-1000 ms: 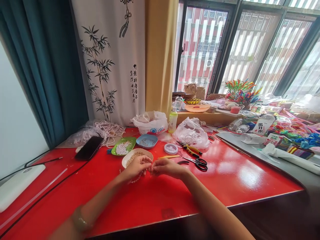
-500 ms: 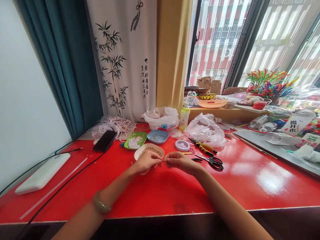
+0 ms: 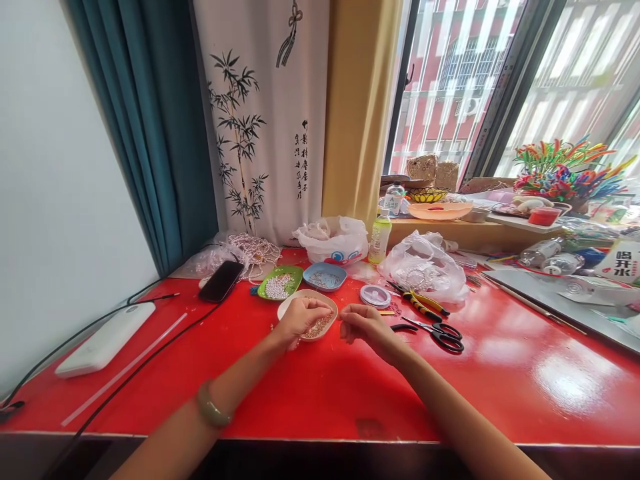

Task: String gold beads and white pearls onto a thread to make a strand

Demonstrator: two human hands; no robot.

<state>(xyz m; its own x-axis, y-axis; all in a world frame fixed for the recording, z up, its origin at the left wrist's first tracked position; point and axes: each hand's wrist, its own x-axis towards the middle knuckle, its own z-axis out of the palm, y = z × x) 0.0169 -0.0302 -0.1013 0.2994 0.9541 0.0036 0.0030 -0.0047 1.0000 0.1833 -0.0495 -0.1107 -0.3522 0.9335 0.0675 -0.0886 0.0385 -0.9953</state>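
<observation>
My left hand (image 3: 302,319), below a green bangle-wearing forearm, is closed in a pinch over a cream dish (image 3: 320,328) of small gold beads; what its fingertips hold is too small to make out. Just right of the dish, my right hand (image 3: 364,328) is pinched too, with its contents hidden. A small gap separates the two hands. Behind them lie a green dish (image 3: 295,275) of pearly beads and a blue dish (image 3: 336,270) with small pieces. A round lidded container (image 3: 375,295) sits beyond my right hand.
Black-handled scissors (image 3: 445,337) and yellow-black pliers (image 3: 423,303) lie to the right, near a white plastic bag (image 3: 425,267). A phone (image 3: 221,281), a white power bank (image 3: 106,339) and a cable occupy the left. A grey board (image 3: 540,297) rests far right on the red table (image 3: 300,400).
My hands have moved apart, the left one now over the cream dish. The whole view has shifted a little, so the table things appear further right.
</observation>
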